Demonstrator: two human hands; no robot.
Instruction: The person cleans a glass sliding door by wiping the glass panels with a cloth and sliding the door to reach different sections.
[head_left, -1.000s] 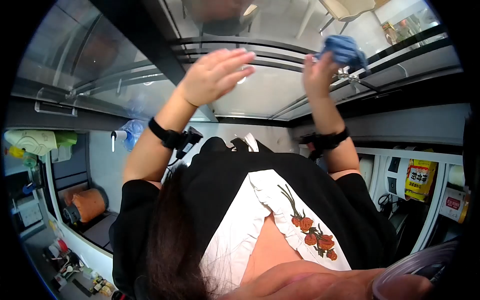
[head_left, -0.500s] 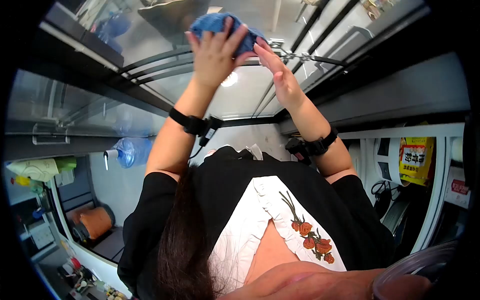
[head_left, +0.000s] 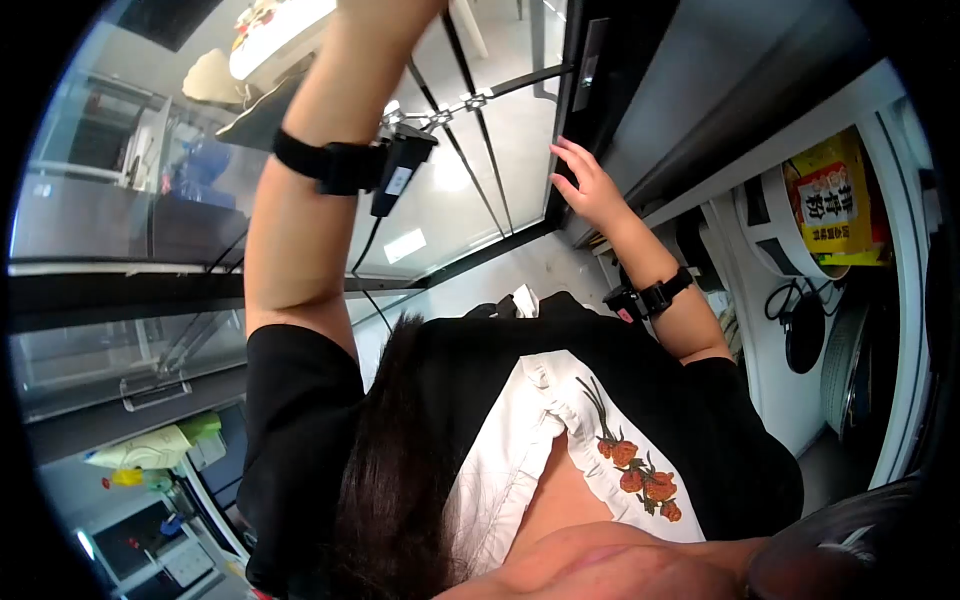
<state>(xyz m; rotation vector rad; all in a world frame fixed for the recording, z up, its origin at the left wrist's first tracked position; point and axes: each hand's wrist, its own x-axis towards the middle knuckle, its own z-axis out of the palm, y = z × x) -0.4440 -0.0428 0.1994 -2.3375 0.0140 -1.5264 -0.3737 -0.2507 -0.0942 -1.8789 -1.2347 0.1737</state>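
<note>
My left forearm reaches up past the top edge of the head view, so the left hand is cut off and what it holds cannot be seen. My right hand (head_left: 592, 190) is raised with its fingers apart and nothing in it. It is near the dark frame (head_left: 560, 130) of a glass panel (head_left: 440, 190) with dark bars and metal joints. No blue cloth shows in this view.
Shelves on the right hold a yellow packet (head_left: 835, 200), a white holder (head_left: 765, 225) and a coiled black cable (head_left: 800, 300). At upper left, a pale chair (head_left: 212, 80) and a white table (head_left: 280, 40) show through glass. A grey-framed glass panel (head_left: 90, 360) stands at left.
My left hand has moved up and out of view, and the blue cloth under it is gone from sight. My right hand has moved away to the right and lower. The view has turned.
</note>
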